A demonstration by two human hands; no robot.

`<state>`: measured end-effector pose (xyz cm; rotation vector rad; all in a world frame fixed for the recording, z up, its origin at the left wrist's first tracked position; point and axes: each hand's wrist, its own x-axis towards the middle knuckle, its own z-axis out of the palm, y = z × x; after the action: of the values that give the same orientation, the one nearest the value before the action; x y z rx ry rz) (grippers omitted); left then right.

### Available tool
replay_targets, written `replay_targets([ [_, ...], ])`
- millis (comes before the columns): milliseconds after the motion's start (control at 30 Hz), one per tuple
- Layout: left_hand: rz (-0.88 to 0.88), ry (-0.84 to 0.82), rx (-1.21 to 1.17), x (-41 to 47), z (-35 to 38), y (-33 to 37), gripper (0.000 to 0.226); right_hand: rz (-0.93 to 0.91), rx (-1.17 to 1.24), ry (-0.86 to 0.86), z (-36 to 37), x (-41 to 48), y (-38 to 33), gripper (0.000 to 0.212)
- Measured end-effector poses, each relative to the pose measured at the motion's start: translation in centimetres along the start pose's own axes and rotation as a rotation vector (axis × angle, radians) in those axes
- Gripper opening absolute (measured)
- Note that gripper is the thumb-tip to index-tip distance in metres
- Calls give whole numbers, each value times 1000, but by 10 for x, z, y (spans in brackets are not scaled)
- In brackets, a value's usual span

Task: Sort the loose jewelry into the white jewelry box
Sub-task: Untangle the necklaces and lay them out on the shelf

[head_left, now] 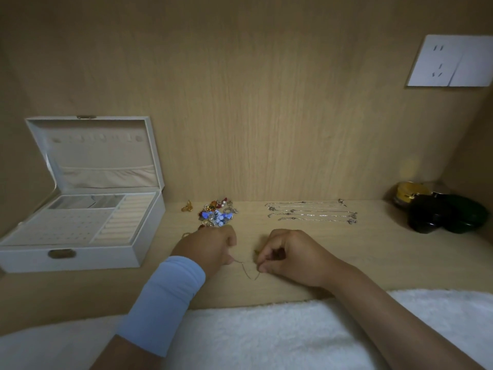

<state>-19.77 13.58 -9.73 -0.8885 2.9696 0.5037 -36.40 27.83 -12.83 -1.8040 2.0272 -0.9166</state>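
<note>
The white jewelry box (80, 259) stands open at the left, its lid tilted back and its ring rolls and earring panel exposed. My left hand (210, 249) and my right hand (290, 256) rest on the wooden shelf at the centre, each pinching one end of a thin gold chain (246, 271) that sags between them. Behind my left hand lies a pile of colourful earrings and charms (217, 213), with a small gold piece (187, 206) beside it. Several silver chains (312, 212) lie in rows to the right.
Dark round containers (442, 213) and a yellow-lidded jar (406, 194) sit at the back right corner. A white socket plate (450, 61) is on the wooden back wall. White fluffy cloth (266, 335) covers the front edge.
</note>
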Motion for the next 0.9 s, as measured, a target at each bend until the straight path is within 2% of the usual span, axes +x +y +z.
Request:
replay_targets([
  [133, -79, -1, 17, -5, -4, 0, 6, 12, 15, 12, 2, 1, 3, 13],
  [267, -131, -118, 108, -3, -10, 9, 17, 12, -5, 27, 5, 2, 4, 14],
  [367, -66, -70, 96, -4, -6, 9, 16, -3, -35, 78, 4, 3, 4, 20],
  [433, 19, 48, -138, -6, -2, 6, 14, 18, 22, 110, 4, 6, 1, 29],
  [500, 137, 124, -506, -8, -2, 8, 18, 68, 282, 55, 1, 8, -9, 33],
  [567, 248, 181, -791, -10, -9, 12, 18, 83, 608, -41, -6, 8, -20, 23],
  [633, 284, 221, -1027, -14, -20, 18, 15, 113, 755, -84, -14, 4, -27, 21],
  [767, 310, 222, -1587, -20, -34, 23, 16, 126, 783, -102, -27, 1, -24, 21],
  [900, 329, 208, -1934, -19, -40, 19, 16, 121, 714, -120, -37, -2, -19, 17],
])
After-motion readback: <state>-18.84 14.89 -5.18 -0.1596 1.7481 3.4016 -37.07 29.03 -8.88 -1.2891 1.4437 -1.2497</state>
